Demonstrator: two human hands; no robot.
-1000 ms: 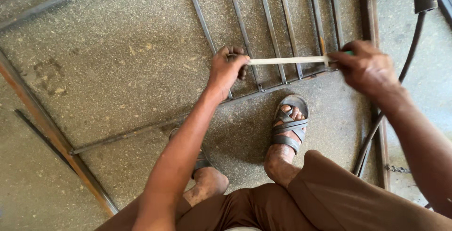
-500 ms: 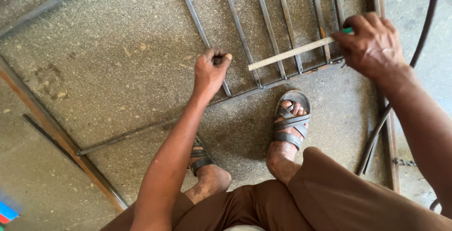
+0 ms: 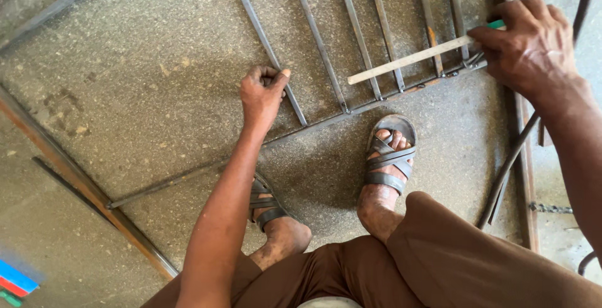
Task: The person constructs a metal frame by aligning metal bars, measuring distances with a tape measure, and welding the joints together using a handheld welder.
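Note:
A metal grille of parallel bars point(image 3: 357, 32) lies flat on the concrete floor in front of my feet. My left hand point(image 3: 262, 95) is closed around the leftmost bar point(image 3: 263, 38) near its lower end. My right hand point(image 3: 533, 44) grips one end of a pale flat stick, like a ruler point(image 3: 407, 60), with a green tip at my fingers. The stick lies slanted across several bars, its free end pointing left and down.
My two sandalled feet point(image 3: 389, 157) stand just below the grille's bottom rail point(image 3: 376, 101). A rusty angle iron point(image 3: 81, 189) runs diagonally at the left. Long bars and a chain point(image 3: 552, 207) lie at the right edge. A coloured object point(image 3: 15, 280) shows bottom left.
My left hand let go of the stick's left end and moved left onto the leftmost bar. My right hand kept the stick, which now tilts across the bars.

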